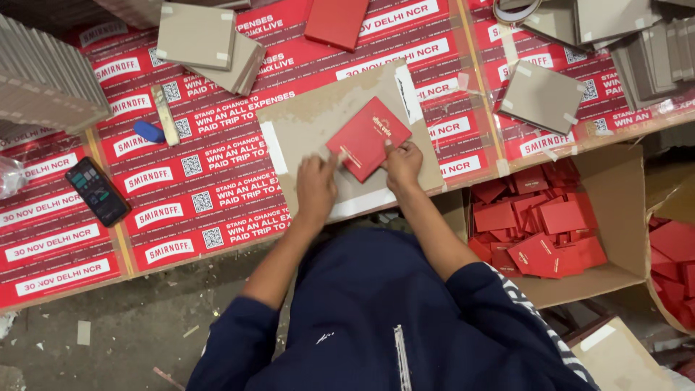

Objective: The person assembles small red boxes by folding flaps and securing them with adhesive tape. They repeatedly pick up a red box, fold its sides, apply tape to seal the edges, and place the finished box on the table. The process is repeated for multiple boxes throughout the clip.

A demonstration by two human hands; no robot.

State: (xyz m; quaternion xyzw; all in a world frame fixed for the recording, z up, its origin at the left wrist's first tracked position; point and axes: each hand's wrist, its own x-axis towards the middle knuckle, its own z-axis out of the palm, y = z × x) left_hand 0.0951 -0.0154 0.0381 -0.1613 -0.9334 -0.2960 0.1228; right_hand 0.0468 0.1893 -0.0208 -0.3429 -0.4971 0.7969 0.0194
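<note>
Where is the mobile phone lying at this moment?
In the head view, the mobile phone lies at the left of the red-covered table, far left of both hands, below and left of the blue object.

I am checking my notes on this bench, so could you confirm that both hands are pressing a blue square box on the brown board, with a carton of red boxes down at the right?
Not quite: the square box is red, not blue, as the head view shows. The left hand and right hand do press it on the brown board, and the carton of red boxes sits at the right.
</note>
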